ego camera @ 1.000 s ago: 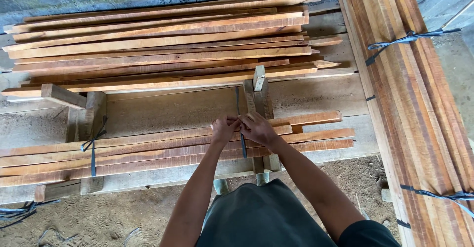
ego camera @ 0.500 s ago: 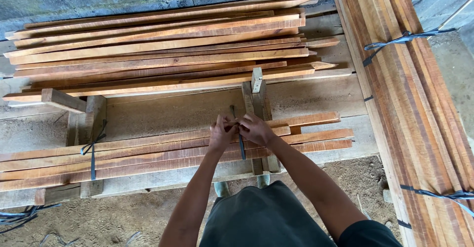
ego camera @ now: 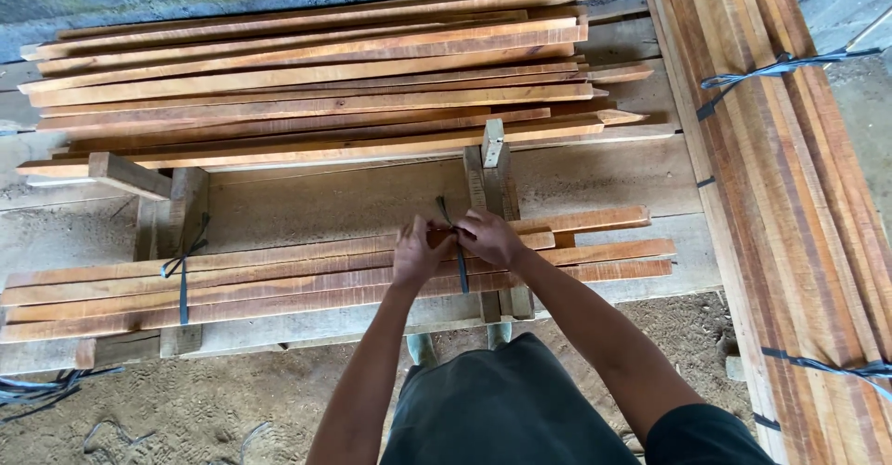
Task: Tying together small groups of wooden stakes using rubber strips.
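Both bare arms reach forward, converging. The left hand [ego camera: 418, 253] and right hand [ego camera: 488, 237] meet, fingers curled and pinching.

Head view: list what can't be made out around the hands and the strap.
- Knot of the dark strap: hidden under the left hand and right hand.
- Fingertips: curled out of sight, so the grip is unclear.
- Bundled slats: left ends cut off by the frame edge.
- Bench legs: hidden beneath its top.

Even, soft daylight; sharp throughout.
No glare, faint shadows under stacked wood, slight wide-angle bending toward right frame edge.
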